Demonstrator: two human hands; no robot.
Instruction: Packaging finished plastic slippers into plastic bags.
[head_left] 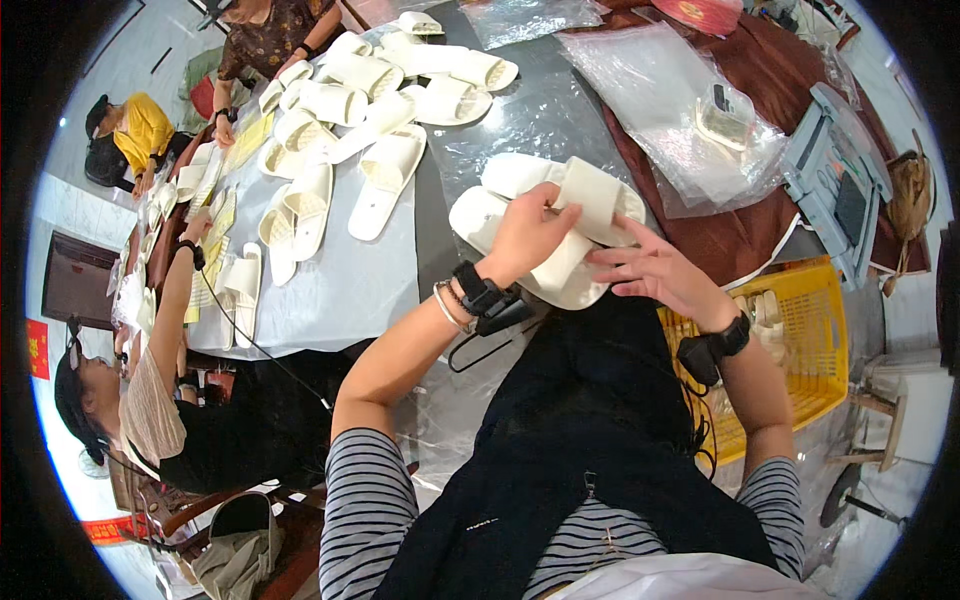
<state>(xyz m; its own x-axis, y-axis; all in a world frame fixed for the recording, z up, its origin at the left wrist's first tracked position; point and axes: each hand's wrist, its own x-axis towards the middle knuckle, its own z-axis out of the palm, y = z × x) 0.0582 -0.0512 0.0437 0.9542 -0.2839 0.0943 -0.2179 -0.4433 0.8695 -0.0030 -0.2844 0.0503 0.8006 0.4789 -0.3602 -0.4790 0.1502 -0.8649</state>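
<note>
A pair of white slippers (592, 203) lies side by side at the table's near edge, in front of me. My left hand (535, 232) reaches over the pair from the left. Its fingers are curled and its thumb presses at the edge of the far slipper's strap; the fingertips are partly hidden. On the right, my right hand (660, 270) has its fingers stretched and spread against the straps and open ends of the slippers. Farther left on the table, several more white slippers (388, 165) lie in a loose spread, some overlapping.
Clear plastic bags (660, 95) lie at the far right, by a small transparent box (725, 117) and a blue-grey plastic device (835, 180). A yellow crate (815, 360) with slippers stands below right. Co-workers sit and stand left; one person's hand (200, 225) rests near slippers.
</note>
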